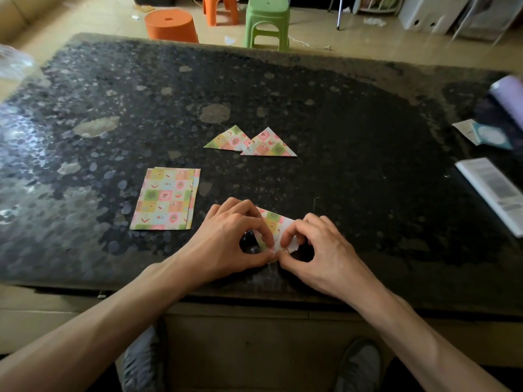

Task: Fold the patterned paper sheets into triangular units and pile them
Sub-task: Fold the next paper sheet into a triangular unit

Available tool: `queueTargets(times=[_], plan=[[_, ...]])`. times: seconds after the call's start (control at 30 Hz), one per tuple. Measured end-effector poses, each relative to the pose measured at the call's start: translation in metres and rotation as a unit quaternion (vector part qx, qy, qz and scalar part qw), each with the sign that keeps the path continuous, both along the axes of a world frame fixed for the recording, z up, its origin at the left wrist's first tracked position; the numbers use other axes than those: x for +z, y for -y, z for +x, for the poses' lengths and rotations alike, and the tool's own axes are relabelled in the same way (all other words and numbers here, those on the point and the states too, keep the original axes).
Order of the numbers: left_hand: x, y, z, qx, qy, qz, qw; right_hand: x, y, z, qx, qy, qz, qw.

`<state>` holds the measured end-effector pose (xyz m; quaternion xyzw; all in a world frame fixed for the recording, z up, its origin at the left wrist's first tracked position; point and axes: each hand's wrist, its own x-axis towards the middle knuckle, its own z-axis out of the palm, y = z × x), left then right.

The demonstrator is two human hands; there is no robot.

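- Dark speckled tabletop (353,114) fills the middle of the room, with an orange stool (171,25) and a green stool (267,21) on the floor beyond it.
- On it lies a stack of flat sheets (167,199), patterned side up and slightly fanned. I take my bearings from that.
- Just right of the stack, and a touch nearer the person, the part-folded sheet (276,224) sits on the table between both hands.
- The left hand (229,239) curls over the end nearest the stack, with its fingertips on the patterned face.
- The right hand (319,244) pinches the end away from the stack, where a white underside shows (a flap turned over, I would say).
- Both thumbs meet at the sheet's near edge, about at its middle, so neither hand is the nearer one.
- What shows of the sheet runs crosswise, away from the stack and slightly tilted. Its ends are hidden under fingers.
- Beyond the stack and to its right lie two finished triangles (230,140), overlapping at a corner.
- My guess is that the next crease turns on the middle line where the thumbs meet, with each hand working its own end.
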<state>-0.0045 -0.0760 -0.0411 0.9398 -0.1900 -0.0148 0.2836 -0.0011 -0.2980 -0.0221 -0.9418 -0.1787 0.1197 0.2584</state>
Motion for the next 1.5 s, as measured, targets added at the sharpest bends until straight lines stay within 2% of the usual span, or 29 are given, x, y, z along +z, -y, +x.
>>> queueTargets(times=[0.37, 0.7, 1.1, 1.5], plan=[[-0.0053, 0.0006, -0.0013, 0.012, 0.006, -0.006, 1.0, 0.0039, -0.0035, 0.003, -0.003, -0.032, -0.018, 0.999], [-0.004, -0.0024, 0.0044, -0.005, -0.022, 0.005, 1.0, 0.005, -0.0026, 0.0033, -0.005, -0.043, -0.012, 0.999], [0.0005, -0.0029, 0.005, -0.012, -0.03, 0.03, 0.999, 0.0017, -0.0037, 0.0001, 0.011, -0.015, -0.037, 0.999], [0.0009, -0.0021, 0.0054, -0.014, -0.039, 0.035, 0.999, 0.0091, 0.0018, 0.0059, -0.017, -0.057, 0.017, 0.998]])
